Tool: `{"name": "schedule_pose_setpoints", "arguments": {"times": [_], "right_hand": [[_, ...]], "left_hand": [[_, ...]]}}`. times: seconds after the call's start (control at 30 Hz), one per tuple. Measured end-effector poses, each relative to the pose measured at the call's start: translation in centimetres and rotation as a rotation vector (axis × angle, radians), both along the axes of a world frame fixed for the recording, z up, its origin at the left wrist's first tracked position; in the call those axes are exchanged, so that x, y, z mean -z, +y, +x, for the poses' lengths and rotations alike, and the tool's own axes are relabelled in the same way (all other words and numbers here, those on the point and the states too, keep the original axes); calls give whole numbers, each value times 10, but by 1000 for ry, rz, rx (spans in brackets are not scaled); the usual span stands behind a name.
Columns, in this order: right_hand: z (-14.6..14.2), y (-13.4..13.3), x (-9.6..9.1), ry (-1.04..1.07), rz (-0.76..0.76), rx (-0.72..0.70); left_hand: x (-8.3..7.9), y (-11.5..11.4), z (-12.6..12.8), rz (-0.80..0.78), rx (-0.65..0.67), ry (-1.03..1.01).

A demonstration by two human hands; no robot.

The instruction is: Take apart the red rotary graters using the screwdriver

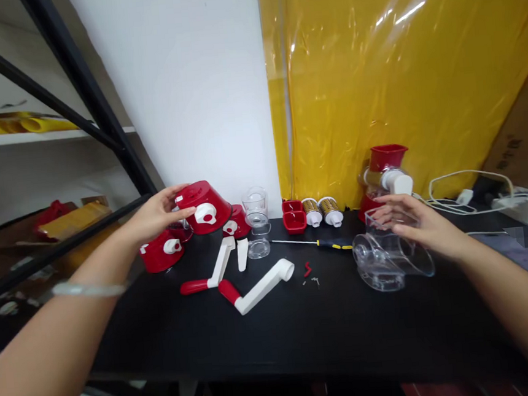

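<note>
My left hand (163, 213) is closed around a red plastic base (210, 193) with a white knob, holding it tilted above another red base (156, 257) at the left. At the right, my right hand (414, 219) grips the upper opening of a clear plastic grater housing (381, 268), thumb in front and fingers across the top. The housing is at the tabletop; whether it rests there I cannot tell. Behind it stands an assembled red grater (387, 157) with a white part on its front.
White cranks with red handles (263, 289) lie mid-table, beside a screwdriver (330, 243), a small red piece (307, 269) and screws (316, 281). Metal grater drums (312, 211), a red hopper piece (294, 220) and clear parts (257, 214) stand along the wall. White cables (467, 197) run right.
</note>
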State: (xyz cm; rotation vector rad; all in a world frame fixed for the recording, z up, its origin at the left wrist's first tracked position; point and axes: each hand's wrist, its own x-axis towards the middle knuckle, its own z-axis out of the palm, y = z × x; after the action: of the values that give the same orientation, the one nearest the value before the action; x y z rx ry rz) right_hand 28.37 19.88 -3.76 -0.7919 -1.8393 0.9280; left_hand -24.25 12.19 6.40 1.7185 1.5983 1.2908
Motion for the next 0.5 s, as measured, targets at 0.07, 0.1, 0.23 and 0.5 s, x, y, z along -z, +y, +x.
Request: {"name": "schedule_pose_setpoints", "arguments": {"times": [0.07, 0.1, 0.23, 0.5], "right_hand": [[3, 0, 5, -4, -27, -16], [4, 1, 7, -4, -37, -13], [6, 4, 12, 0, -52, 0], [16, 9, 23, 3, -118, -14]], "left_hand": [[-5, 22, -22, -70, 27, 40], [-6, 34, -30, -100, 32, 49], [-9, 74, -42, -171, 125, 38], [-4, 116, -39, -278, 282, -25]]}}
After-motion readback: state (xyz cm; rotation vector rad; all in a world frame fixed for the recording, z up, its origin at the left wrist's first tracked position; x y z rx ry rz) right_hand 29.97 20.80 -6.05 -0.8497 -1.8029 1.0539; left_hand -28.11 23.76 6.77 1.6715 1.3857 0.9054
